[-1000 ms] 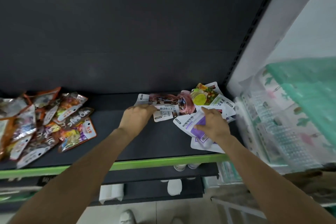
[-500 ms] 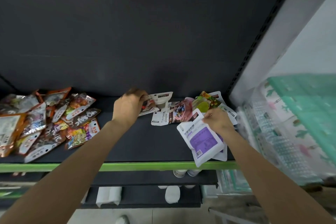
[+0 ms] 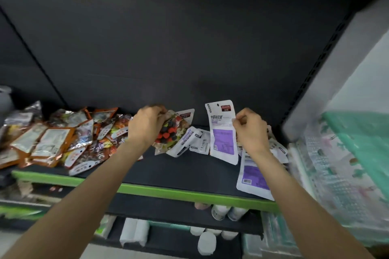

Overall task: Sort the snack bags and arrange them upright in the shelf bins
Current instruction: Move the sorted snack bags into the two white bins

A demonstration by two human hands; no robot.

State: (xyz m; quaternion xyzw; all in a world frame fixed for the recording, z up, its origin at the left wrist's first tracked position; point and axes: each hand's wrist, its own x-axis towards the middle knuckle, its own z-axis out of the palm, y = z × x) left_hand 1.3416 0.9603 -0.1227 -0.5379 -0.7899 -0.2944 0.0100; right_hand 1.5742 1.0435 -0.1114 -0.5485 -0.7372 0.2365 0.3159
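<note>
We face a dark shelf unit with a matte black back panel and a black shelf edged by a green front lip. Past its right edge stands a pale upright post. Below we see a lower shelf and pale floor.
</note>
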